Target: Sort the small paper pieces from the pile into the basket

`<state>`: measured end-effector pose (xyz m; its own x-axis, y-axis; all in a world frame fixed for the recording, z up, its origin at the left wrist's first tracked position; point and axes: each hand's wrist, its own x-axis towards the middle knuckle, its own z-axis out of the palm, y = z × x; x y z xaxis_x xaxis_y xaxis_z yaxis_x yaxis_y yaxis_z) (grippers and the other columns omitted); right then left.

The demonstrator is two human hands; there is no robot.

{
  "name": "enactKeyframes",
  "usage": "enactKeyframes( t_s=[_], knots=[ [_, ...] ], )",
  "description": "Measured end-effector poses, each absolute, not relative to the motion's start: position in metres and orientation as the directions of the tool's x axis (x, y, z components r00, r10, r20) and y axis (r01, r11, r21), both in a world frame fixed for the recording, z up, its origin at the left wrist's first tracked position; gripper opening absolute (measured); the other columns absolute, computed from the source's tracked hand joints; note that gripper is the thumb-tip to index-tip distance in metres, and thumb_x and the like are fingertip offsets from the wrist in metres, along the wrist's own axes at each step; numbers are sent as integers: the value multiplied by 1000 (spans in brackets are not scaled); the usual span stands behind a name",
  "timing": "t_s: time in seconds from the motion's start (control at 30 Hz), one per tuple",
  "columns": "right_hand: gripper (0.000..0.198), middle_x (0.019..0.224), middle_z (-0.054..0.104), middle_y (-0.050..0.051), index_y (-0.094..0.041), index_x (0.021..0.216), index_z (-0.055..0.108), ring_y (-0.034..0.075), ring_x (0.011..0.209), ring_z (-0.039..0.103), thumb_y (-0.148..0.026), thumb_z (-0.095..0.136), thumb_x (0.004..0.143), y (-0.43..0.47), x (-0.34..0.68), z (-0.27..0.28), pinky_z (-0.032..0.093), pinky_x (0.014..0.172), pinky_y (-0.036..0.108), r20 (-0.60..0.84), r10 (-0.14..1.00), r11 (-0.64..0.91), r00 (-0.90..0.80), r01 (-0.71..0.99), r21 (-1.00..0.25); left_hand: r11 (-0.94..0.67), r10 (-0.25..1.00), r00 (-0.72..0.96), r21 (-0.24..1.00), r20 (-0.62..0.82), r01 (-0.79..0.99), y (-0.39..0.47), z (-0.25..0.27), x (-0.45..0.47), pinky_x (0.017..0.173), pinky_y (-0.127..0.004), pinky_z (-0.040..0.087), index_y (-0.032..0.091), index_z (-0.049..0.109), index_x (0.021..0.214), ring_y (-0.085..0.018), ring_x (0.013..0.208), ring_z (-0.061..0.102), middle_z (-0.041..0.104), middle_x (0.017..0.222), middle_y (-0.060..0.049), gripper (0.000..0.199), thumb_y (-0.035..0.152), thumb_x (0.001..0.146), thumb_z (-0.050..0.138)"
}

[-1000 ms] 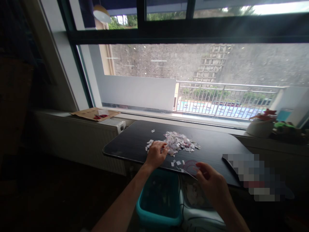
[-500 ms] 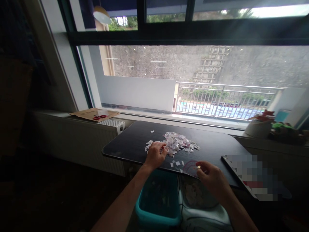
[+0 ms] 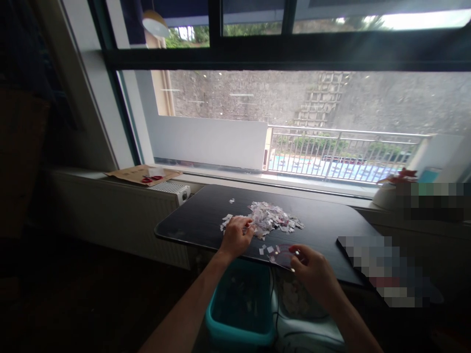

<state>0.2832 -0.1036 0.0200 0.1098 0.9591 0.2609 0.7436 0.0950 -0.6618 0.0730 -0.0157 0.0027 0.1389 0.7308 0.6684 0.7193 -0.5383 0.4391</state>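
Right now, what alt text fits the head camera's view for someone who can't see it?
A person's left hand touches a heap of small white paper scraps on a dark, rounded table, while the right hand holds a clear, rounded plastic sheet with reddish markings. Below sits a turquoise plastic tub; behind, a wide window.

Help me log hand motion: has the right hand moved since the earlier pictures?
Yes: judged against the black table, the right hand has shifted left, toward the loose paper squares.

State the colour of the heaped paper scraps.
The heaped paper scraps are mostly white, seen in head view.
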Motion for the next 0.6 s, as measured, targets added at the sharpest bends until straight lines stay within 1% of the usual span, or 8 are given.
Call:
enactKeyframes(
  t_s=[0.17, 0.3, 0.37, 0.5, 0.6],
  knots=[
    [36, 71, 69, 4, -18, 95, 67, 19, 63, 63, -36, 46, 71, -107, 298, 15, 46, 60, 28, 288, 940, 56, 180, 755, -653, -540, 736, 141, 449, 662, 712, -17, 3, 73, 83, -34, 42, 17, 63, 91, -20, 88, 55, 63, 82, -5, 19, 26, 79, 50],
    [35, 72, 69, 2, -19, 95, 66, 18, 63, 63, -36, 46, 72, -109, 293, 11, 46, 60, 26, 293, 947, 108, 130, 733, -671, -538, 733, 133, 449, 667, 713, -16, 3, 73, 83, -34, 42, 17, 63, 90, -20, 88, 54, 63, 82, -5, 19, 26, 79, 50],
    [36, 72, 69, 2, -19, 96, 65, 17, 63, 63, -37, 45, 74, -109, 290, 10, 47, 59, 26, 312, 941, 125, 131, 723, -679, -537, 734, 132, 451, 666, 713, -16, 2, 73, 83, -34, 42, 17, 63, 90, -21, 88, 54, 64, 82, -5, 19, 25, 79, 51],
    [36, 73, 68, 3, -19, 98, 64, 19, 67, 64, -38, 46, 75, -111, 289, 10, 47, 64, 29, 334, 921, 74, 202, 751, -656, -543, 731, 134, 453, 669, 707, -16, 2, 73, 84, -34, 42, 17, 63, 91, -21, 88, 54, 64, 82, -5, 19, 25, 78, 51],
    [35, 76, 68, 3, -19, 99, 64, 18, 67, 63, -38, 45, 76, -113, 282, 6, 47, 63, 28, 324, 937, 131, 131, 727, -674, -543, 730, 132, 453, 671, 707, -16, 1, 73, 84, -34, 42, 17, 63, 91, -21, 88, 54, 64, 82, -5, 19, 25, 78, 51]
  ],
)
